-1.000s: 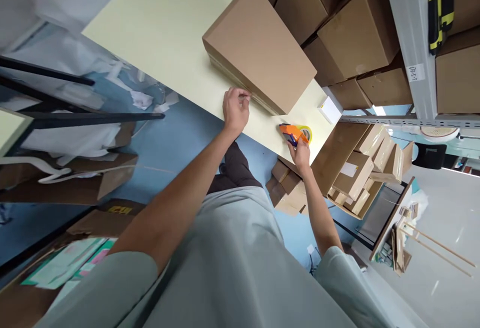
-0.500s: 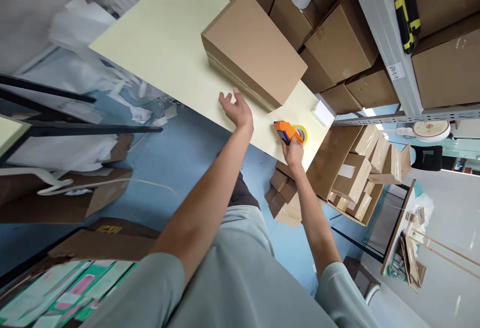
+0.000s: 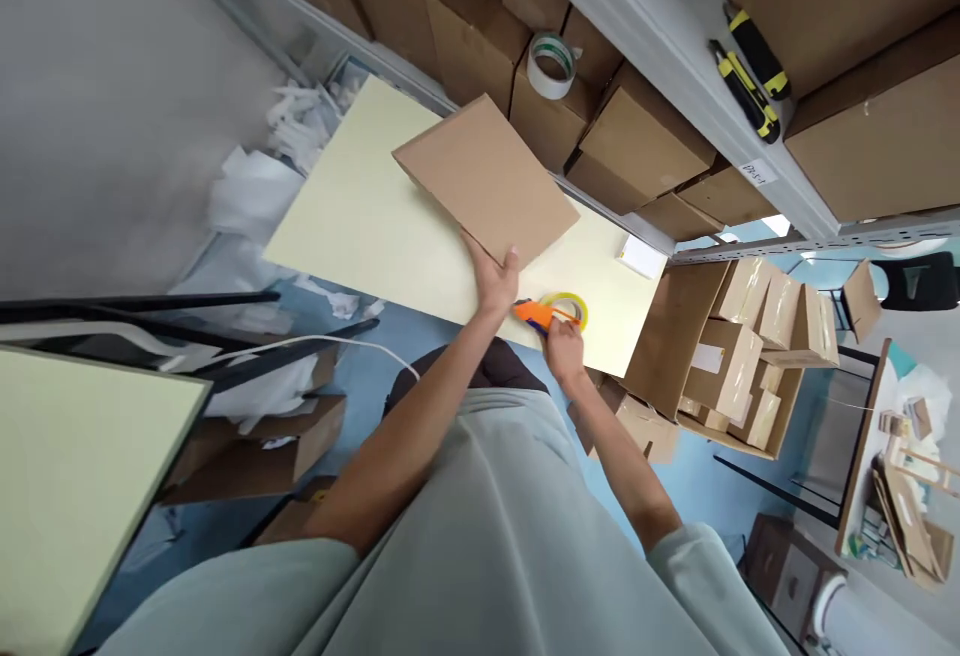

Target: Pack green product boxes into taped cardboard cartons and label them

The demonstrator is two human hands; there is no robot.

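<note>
A brown cardboard box (image 3: 486, 176) is on the pale yellow table (image 3: 345, 206), its near edge tilted toward me. My left hand (image 3: 495, 281) grips the box at its near corner, thumb over the edge and fingers partly hidden beneath. In my right hand (image 3: 564, 348) is an orange and blue tape dispenser (image 3: 534, 314) fitted with a roll of yellow-rimmed tape. The dispenser is held just right of my left hand, by the table's front edge.
Behind the table stands a shelf with brown boxes (image 3: 637, 141), a white tape roll (image 3: 551, 66) and two yellow-black cutters (image 3: 746, 91). A small white box (image 3: 642, 256) lies on the table's right end. A large carton of packed boxes (image 3: 664, 336) stands at right.
My left hand has gone from open beside the box to gripping its corner, and the box has turned and tilted. My right hand has brought the tape dispenser closer to my left hand.
</note>
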